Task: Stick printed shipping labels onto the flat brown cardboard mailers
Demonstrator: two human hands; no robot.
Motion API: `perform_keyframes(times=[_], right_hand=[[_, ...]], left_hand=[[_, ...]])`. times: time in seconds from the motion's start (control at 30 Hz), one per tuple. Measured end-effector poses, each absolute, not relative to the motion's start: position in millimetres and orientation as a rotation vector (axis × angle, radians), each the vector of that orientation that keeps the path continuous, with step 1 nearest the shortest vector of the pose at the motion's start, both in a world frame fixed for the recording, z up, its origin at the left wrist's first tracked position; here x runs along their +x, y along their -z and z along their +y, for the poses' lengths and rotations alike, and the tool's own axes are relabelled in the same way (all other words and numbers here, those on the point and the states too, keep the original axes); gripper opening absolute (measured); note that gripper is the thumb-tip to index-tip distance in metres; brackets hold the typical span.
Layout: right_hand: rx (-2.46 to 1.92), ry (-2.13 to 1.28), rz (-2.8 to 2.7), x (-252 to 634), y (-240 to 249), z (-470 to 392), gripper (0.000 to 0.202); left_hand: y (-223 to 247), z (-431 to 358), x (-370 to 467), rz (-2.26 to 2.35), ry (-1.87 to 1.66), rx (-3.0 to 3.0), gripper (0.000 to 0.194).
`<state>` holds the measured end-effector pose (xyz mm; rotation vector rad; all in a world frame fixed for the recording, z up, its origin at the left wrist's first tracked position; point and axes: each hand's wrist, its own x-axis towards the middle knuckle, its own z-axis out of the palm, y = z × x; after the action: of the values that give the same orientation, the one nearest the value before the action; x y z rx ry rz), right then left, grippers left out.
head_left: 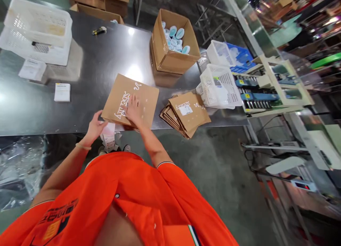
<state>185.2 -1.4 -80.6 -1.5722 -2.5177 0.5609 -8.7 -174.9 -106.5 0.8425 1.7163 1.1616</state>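
Observation:
A stack of flat brown cardboard pieces (148, 97) with white lettering lies at the table's front edge. My right hand (134, 111) rests flat on the top piece with its fingers spread, over a small white label that it partly covers. Beside the stack's near left corner is my left hand (93, 129), thumb and forefinger apart. Its thumb is close to a strip of white paper (108, 136) that hangs below the table edge; whether they touch I cannot tell. To the right, a fanned pile of similar cardboard pieces (190, 114) has a white label on its top piece.
An open carton (173, 63) of blue-and-white items stands at the back of the metal table (93, 65). White baskets stand at left (60, 43) and right (221, 89). White cards (62, 92) and a small yellow-and-black tool (99, 31) lie at left. Machinery (266, 93) borders the right.

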Motion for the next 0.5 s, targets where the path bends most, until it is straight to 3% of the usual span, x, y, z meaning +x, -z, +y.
perform_keyframes(times=[0.07, 0.17, 0.33, 0.43, 0.5], right_hand=[[-1.811, -0.493, -2.324, 208.8, 81.2, 7.5, 0.077], [-2.100, -0.500, -1.984, 264.1, 80.8, 14.7, 0.075], [-2.371, -0.668, -1.498, 387.8, 73.6, 10.2, 0.041], [-2.416, -0.413, -1.237, 468.3, 54.8, 13.0, 0.030], [-2.367, -0.212, -1.182, 508.7, 36.5, 19.3, 0.034]], left_hand=[[97.8, -153.0, -12.3, 1.824, -1.144, 0.871, 0.079], [95.1, -141.0, 0.8, 1.876, -1.091, 0.955, 0.073], [101.6, -154.5, 46.5, 1.492, -0.987, 0.957, 0.086], [99.0, -156.3, 56.5, 1.396, -0.997, 0.949, 0.070], [94.3, -155.4, 55.9, 1.388, -0.991, 0.954, 0.065]])
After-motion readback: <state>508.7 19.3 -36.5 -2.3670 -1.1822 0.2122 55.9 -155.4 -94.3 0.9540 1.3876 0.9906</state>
